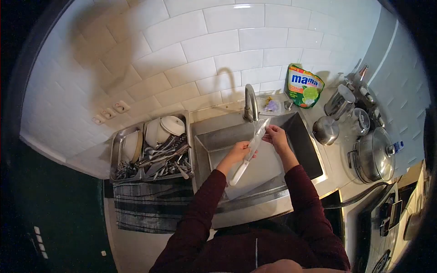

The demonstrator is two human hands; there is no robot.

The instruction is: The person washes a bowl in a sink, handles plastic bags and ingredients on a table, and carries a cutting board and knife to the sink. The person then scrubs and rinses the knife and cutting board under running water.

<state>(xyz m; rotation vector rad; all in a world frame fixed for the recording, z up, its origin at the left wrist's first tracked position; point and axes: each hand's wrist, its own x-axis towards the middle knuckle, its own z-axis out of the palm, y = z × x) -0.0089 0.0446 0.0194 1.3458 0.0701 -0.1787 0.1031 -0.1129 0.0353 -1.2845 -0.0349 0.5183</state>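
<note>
Over the sink (pixel 211 136) is a large knife (pixel 239 172) with a white handle pointing down toward me and its blade up toward the faucet (pixel 251 102). My left hand (pixel 237 154) is closed around the knife near where blade and handle meet. My right hand (pixel 275 137) is at the upper part of the blade, its fingers pinched on the blade's edge. A pale flat board (pixel 264 170) lies in the sink beneath the knife.
Left of the sink, a metal rack (pixel 192 157) holds dishes and cutlery, with a striped cloth (pixel 150 207) below. Behind right stands a detergent pouch (pixel 304 86). Pots (pixel 325 131), a lidded pot (pixel 375 157) and a stove (pixel 375 227) are on the right.
</note>
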